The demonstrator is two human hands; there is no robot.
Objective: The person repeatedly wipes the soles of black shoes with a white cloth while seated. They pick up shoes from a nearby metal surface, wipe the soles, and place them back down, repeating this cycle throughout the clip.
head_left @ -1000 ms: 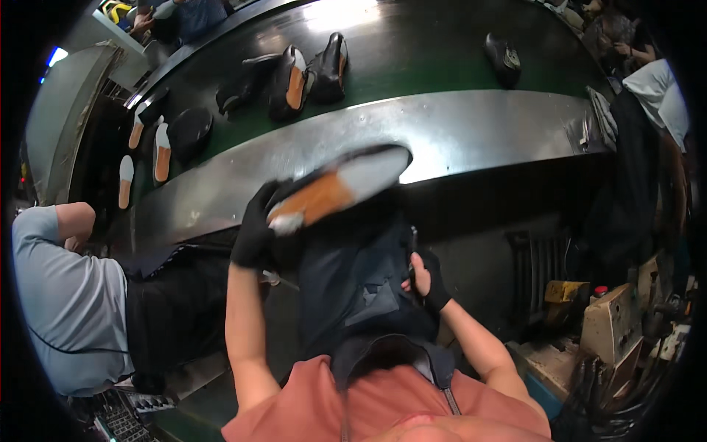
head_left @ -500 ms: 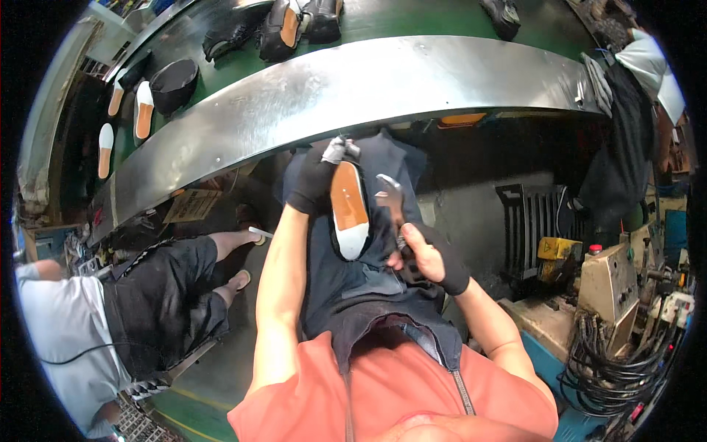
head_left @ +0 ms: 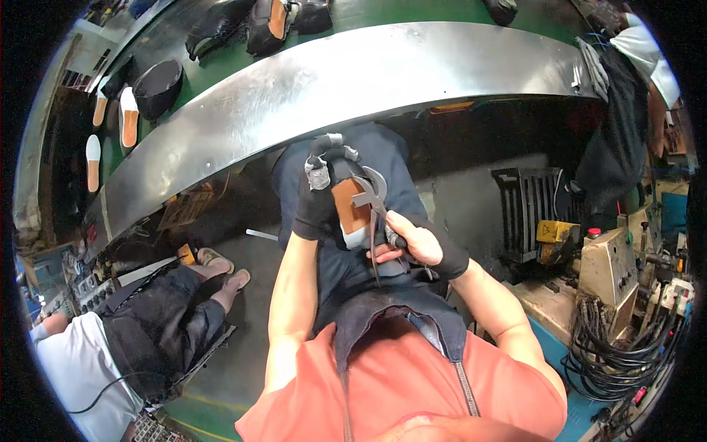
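Observation:
My left hand [head_left: 318, 193], in a black glove with grey tape on the fingertips, is wrapped round the far end of a black shoe upper on its last. The shoe is held bottom up over my apron. Its brown insole [head_left: 343, 202] faces me, with a white part [head_left: 356, 239] at the near end. A pair of metal lasting pincers [head_left: 374, 195] lies across the shoe's right edge, its curved jaws by the upper. My right hand [head_left: 420, 243], in a black fingerless glove, is closed round its handles. The jaws' exact grip on the upper cannot be made out.
Beyond a metal ledge [head_left: 353, 70], dark shoes [head_left: 269, 26] and several white-and-tan insoles [head_left: 129, 118] lie on a green surface beside a black bowl-shaped container [head_left: 158, 88]. A person [head_left: 158, 320] sits at left; another stands far right. Machinery with coiled cables [head_left: 604, 361] is at right.
The pincers have moved left, from beside the shoe onto its edge. My left fingers have shifted round the far end, and the shoe has tilted. The person at left has moved their legs.

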